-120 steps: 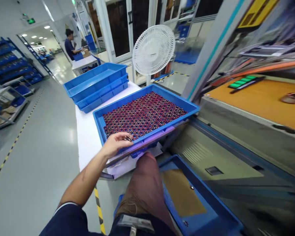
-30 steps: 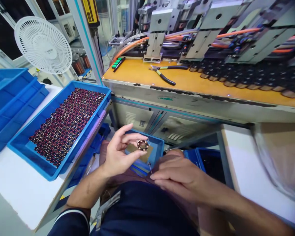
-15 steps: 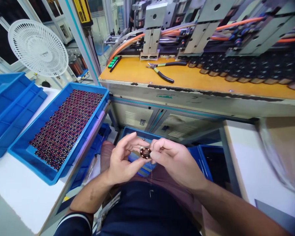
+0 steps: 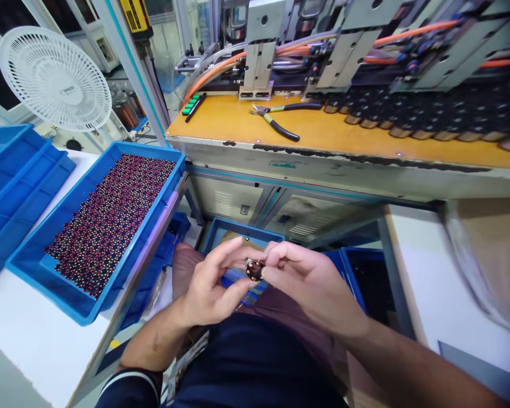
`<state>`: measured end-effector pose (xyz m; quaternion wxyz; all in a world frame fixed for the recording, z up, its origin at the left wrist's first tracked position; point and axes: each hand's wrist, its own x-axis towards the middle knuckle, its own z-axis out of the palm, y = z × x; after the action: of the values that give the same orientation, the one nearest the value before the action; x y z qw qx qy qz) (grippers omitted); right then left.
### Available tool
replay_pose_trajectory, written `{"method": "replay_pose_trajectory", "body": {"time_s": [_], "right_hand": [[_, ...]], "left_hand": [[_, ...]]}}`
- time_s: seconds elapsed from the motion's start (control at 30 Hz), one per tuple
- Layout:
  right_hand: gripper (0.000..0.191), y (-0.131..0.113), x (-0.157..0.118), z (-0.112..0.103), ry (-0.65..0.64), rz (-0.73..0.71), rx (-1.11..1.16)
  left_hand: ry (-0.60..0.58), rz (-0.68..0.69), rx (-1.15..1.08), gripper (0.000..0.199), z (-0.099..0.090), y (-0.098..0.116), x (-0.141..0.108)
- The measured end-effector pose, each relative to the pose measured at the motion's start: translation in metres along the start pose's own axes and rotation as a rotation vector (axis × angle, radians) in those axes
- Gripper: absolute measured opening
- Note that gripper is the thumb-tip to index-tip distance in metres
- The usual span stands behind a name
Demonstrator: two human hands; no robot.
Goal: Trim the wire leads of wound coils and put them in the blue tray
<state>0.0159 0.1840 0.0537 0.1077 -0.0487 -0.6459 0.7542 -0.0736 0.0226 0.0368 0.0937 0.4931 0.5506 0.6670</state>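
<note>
A small round motor stator (image 4: 254, 270) with copper-coloured windings and a dark centre is held above my lap. My left hand (image 4: 216, 279) grips it from the left between thumb and fingers. On its right side, my right hand (image 4: 300, 277) pinches thumb and forefinger together at the rim. What sits in that pinch is too small to make out; a thin wire end shows below the part. Under both hands lies a blue bin (image 4: 221, 226), partly hidden by them.
To the left, a blue tray (image 4: 21, 266) holds many small dark parts with red and gold dots. Cutting pliers (image 4: 276, 119) and a black pen (image 4: 195, 107) lie on the orange bench (image 4: 225, 124). Rows of dark cylindrical parts (image 4: 429, 116) stand at right. A white fan (image 4: 55, 79) is far left.
The stator has turned and tipped slightly between my hands, and both hands are a little lower. The wire end below it now points more to the left. The whole view has shifted slightly.
</note>
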Motion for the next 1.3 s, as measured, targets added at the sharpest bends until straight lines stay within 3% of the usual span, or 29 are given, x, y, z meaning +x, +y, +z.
{"method": "replay_pose_trajectory", "body": {"time_s": [0.17,0.27,0.4,0.6,0.77,1.03,1.17,1.23,1.3], "right_hand": [[0.026,0.016,-0.012,0.009,0.009,-0.027,0.163],[0.026,0.022,-0.016,0.007,-0.044,0.0,0.186],[0.024,0.014,-0.011,0.0,-0.038,-0.051,0.114],[0.03,-0.005,-0.001,0.001,-0.061,0.029,-0.038],[0.026,-0.004,-0.004,0.005,-0.119,0.109,-0.012],[0.013,0.017,-0.012,0.008,-0.086,0.059,0.183],[0.017,0.021,-0.013,0.005,-0.149,0.011,0.291],[0.018,0.023,-0.012,0.005,-0.099,0.033,0.273],[0.017,0.025,-0.012,0.006,-0.032,0.067,0.234]], "left_hand": [[0.056,-0.125,-0.156,0.068,0.001,0.0,-0.003],[0.105,-0.23,-0.288,0.048,-0.002,-0.001,-0.002],[0.079,-0.231,-0.381,0.033,-0.005,0.001,0.004],[0.125,-0.199,-0.259,0.038,-0.003,-0.001,0.007],[0.116,-0.251,-0.37,0.063,-0.002,-0.004,0.002],[0.085,-0.298,-0.386,0.046,0.0,-0.005,0.003],[0.057,-0.203,-0.165,0.062,-0.003,-0.004,0.0],[0.018,-0.147,0.002,0.067,-0.005,-0.002,0.0],[-0.017,-0.148,0.027,0.068,-0.007,0.0,0.001]]}}
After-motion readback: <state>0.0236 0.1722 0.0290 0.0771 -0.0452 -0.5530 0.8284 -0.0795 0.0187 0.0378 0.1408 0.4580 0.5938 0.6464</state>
